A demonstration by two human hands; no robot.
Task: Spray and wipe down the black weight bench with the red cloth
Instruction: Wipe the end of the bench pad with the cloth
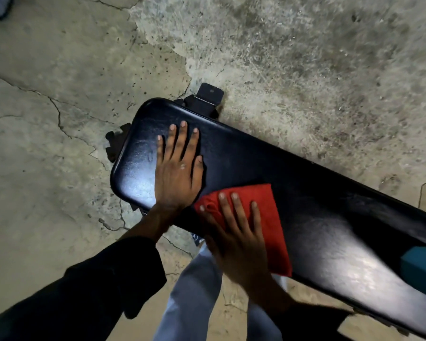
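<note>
Flat right hand (239, 239) on nubby red cloth (268, 217), glossy padded bench (317, 193).

Counter (293, 168): on the floor (59, 94), running diagonally.
Left hand (176, 173): flat on the counter's far end.
Cloth (268, 217): on the counter, just right of it.
Right hand (239, 239): flat on the cloth.

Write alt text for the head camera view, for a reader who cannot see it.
A person's right hand presses a red cloth flat on a black weight bench, while the left hand rests open on the pad near its rounded end. The bench stands on a cracked concrete floor; a teal object sits at the right edge.
</note>
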